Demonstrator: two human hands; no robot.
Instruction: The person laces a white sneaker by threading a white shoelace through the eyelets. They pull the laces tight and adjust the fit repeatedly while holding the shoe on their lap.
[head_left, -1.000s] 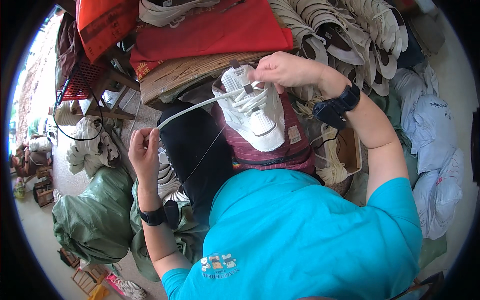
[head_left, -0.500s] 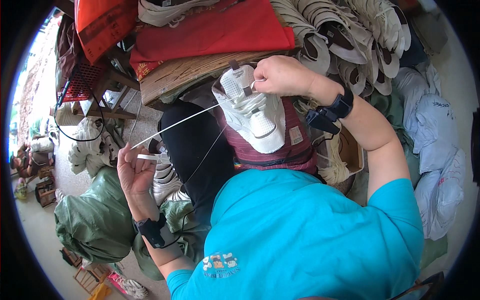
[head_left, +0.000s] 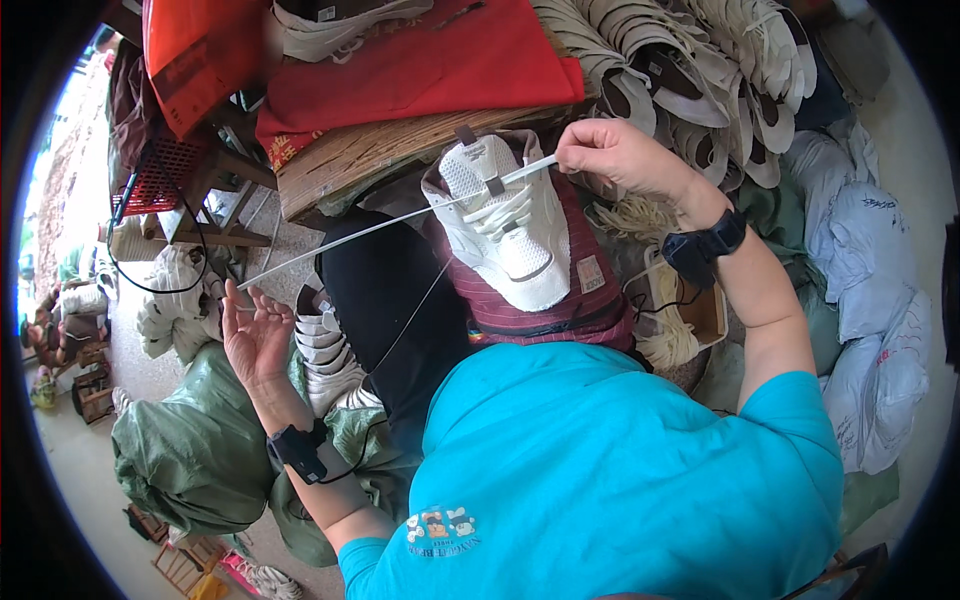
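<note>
The white lace [head_left: 530, 170] now runs in a nearly straight line from one hand to the other, across the top of the white shoe upper [head_left: 520, 252]. Half a second ago the right hand [head_left: 625, 160] was close against the tongue; it has since moved out past the collar, and a flat stretch of lace shows between its fingers and the dark loop on the tongue. Its thumb and forefinger are pinched tight on that stretch. The left hand [head_left: 258, 335] has drifted a little farther out to the side, palm turned up, the lace caught at its thumb and forefinger while the other fingers curl loosely. The lacing thus looks pulled taut from both sides, the crossed rows over the tongue seemingly being drawn snug. The upper rests on the burgundy striped cloth [head_left: 485, 308] on the person's lap, toe toward the body and tongue toward the wooden worktop [head_left: 345, 170], and has barely shifted. Beside the lap, a box [head_left: 710, 315] holds pale loose laces [head_left: 668, 345].
</note>
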